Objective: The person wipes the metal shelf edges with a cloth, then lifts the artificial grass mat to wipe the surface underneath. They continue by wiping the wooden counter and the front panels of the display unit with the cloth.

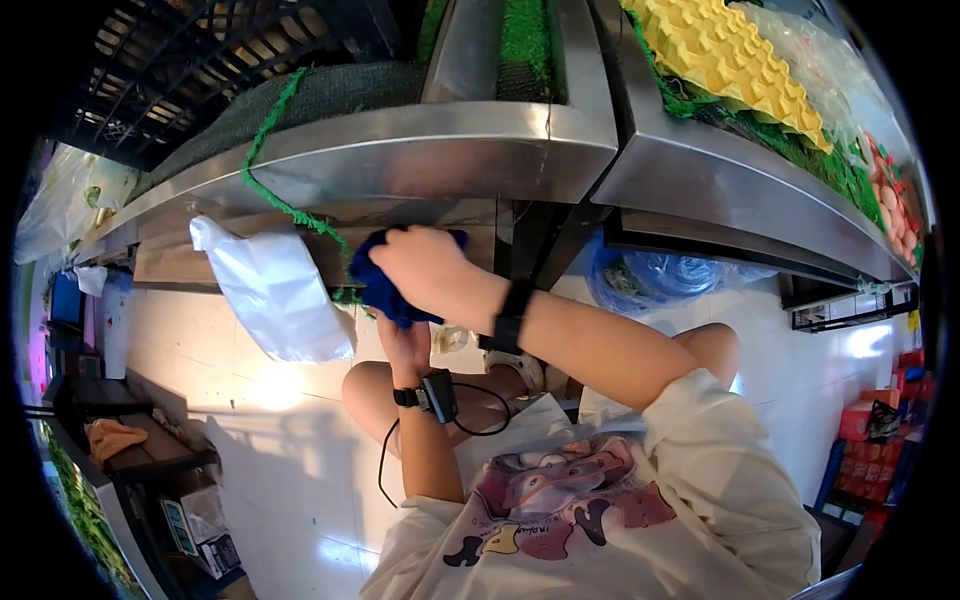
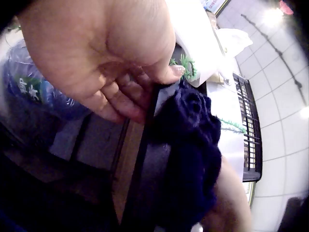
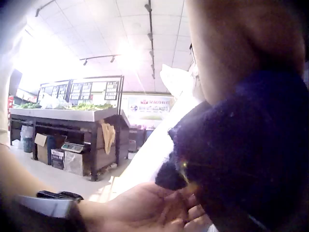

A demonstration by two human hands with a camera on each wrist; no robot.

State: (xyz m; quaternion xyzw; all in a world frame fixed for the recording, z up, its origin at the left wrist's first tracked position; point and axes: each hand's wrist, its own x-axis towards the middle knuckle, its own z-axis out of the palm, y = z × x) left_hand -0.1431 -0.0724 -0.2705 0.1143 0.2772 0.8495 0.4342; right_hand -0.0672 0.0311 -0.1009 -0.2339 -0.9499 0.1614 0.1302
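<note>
A dark blue cloth (image 1: pixel 410 300) is bunched below the front edge of a metal stand. My right hand (image 1: pixel 430 265) grips it from above, fingers bent over it; in the right wrist view the cloth (image 3: pixel 251 140) hides those fingertips. My left hand (image 1: pixel 405 345) is under the cloth's lower edge. In the left wrist view my left hand (image 2: pixel 106 58) has bent fingers, its thumb tip at the edge of the cloth (image 2: pixel 186 159); whether it pinches anything is hidden. A fuzzy green cord (image 1: pixel 265 190) hangs over the stand's edge, down behind the cloth.
A white plastic bag (image 1: pixel 275 290) hangs left of the cloth. Above are the metal stand's edge (image 1: pixel 400 150), a black crate (image 1: pixel 200 60) and a yellow egg tray (image 1: pixel 735 60). Blue plastic-wrapped bottles (image 1: pixel 660 275) stand under the stand on the right. My bent legs are below my hands.
</note>
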